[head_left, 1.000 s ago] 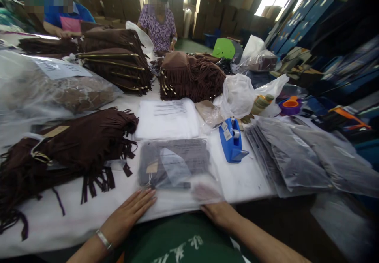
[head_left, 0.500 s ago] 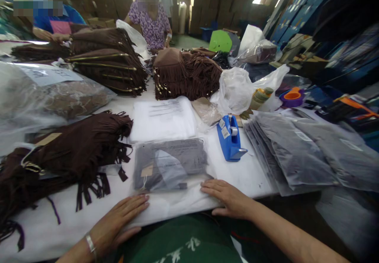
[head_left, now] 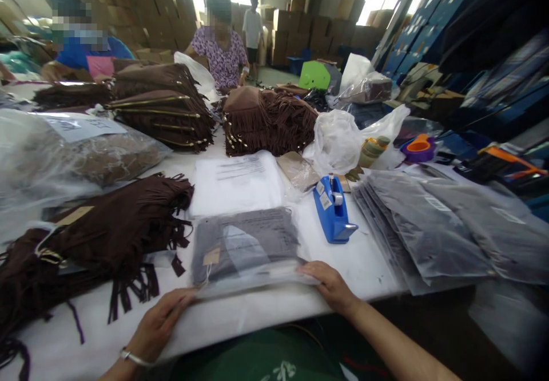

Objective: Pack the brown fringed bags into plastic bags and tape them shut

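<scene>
A clear plastic bag [head_left: 274,238] with a dark folded item and a tan tag inside lies near the table's front edge. Its near edge is lifted and folded back toward the item. My left hand [head_left: 165,315] pinches the bag's near left corner, fingers pressed together. At the near right corner, my right hand [head_left: 330,284] grips the plastic between thumb and fingers. Behind the bag lies a stack of white plastic sleeves [head_left: 235,181] with printed text. A blue tape dispenser [head_left: 332,209] stands to the right.
Brown fringed bags [head_left: 128,221] lie at the left, with more piles [head_left: 270,118] behind. Packed grey bags [head_left: 429,221] are stacked at the right. A large plastic bag [head_left: 86,146] sits at the far left. People [head_left: 221,55] are across the table.
Both hands have gone from lying flat with spread fingers to gripping the bag's near corners. The bag's near edge has risen and folded over. The view has tilted up slightly.
</scene>
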Motion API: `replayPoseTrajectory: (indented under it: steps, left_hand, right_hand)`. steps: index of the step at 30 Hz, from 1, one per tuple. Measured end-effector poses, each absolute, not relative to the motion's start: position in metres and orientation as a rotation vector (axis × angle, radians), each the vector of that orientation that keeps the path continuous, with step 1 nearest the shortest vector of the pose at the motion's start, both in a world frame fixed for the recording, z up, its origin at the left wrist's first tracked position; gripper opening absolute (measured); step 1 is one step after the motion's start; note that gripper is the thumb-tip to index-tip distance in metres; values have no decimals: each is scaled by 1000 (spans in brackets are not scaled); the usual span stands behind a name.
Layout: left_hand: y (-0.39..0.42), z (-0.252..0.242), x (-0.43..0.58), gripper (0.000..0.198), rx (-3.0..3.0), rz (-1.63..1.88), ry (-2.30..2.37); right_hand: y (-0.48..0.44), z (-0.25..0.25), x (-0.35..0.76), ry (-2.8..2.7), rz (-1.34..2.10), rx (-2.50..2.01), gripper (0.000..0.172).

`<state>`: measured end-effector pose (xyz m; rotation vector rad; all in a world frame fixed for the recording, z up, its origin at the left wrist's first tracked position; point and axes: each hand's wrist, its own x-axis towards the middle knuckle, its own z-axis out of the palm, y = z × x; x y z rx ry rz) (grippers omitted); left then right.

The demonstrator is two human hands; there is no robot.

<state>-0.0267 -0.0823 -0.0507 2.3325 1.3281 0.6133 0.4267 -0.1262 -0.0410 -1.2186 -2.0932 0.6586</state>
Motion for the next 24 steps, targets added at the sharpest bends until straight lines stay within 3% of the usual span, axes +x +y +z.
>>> replayPoseTrajectory:
  steps: [3,6,13,18,20,24]
  left_hand:
    - [-84,-66,-23,33,2411,741,1578]
    - [-84,-70,-19,37,2620,733,1655]
    - [-67,-19,11,32,2689,614,1798]
    - [-53,15,83,32,2744,587,1336]
    - [-50,11,107,26,2669,448,1226]
    - [-43,-18,119,35,2554,435,1162]
  right_hand:
    - [-132,-50,411,-1901,526,-1384,25]
    - [-136,-47,393,-1816,502,-1566,31]
    - [-131,-28,372,-1779,634,-2114,42]
    - [-126,-25,370,-1779,677,-2134,42]
    - [-126,-24,369,-1741,689,-2119,41]
    - [-124,-23,375,-1583,743,-2050,40]
